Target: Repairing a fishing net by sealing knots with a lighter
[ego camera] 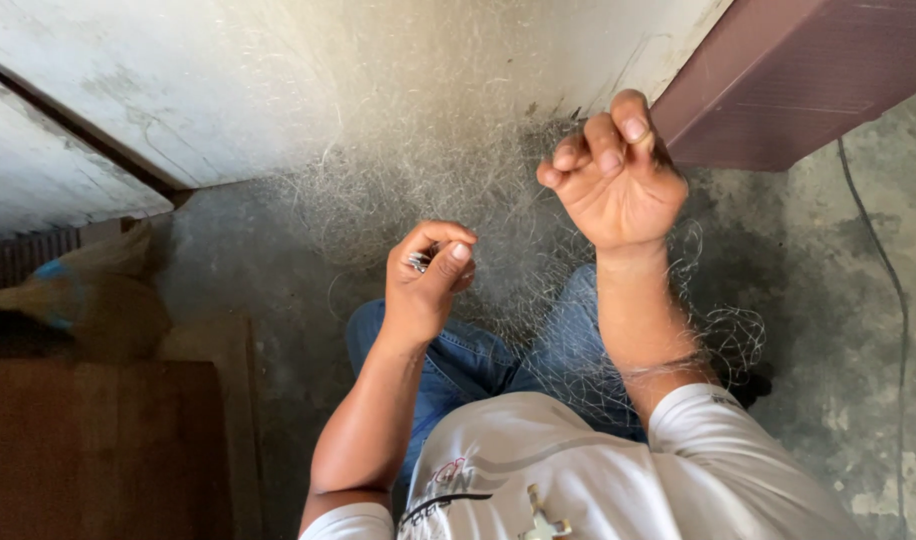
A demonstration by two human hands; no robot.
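Observation:
A fine, pale fishing net [448, 170] hangs in front of me and spreads down over my blue jeans [478, 360]. My right hand [618, 180] is raised with its fingers curled, gripping strands of the net; mesh also drapes over that forearm. My left hand [428, 280] is lower and nearer my body, its thumb and fingers pinched on a small dark and white tool [419, 262], which looks like a netting needle, held against the net.
A white plastered wall [228, 80] stands behind the net. A dark red panel [808, 70] is at the upper right, with a thin black cable [893, 280] on the grey concrete floor. A brown wooden board [98, 450] and a broom [68, 290] lie at the left.

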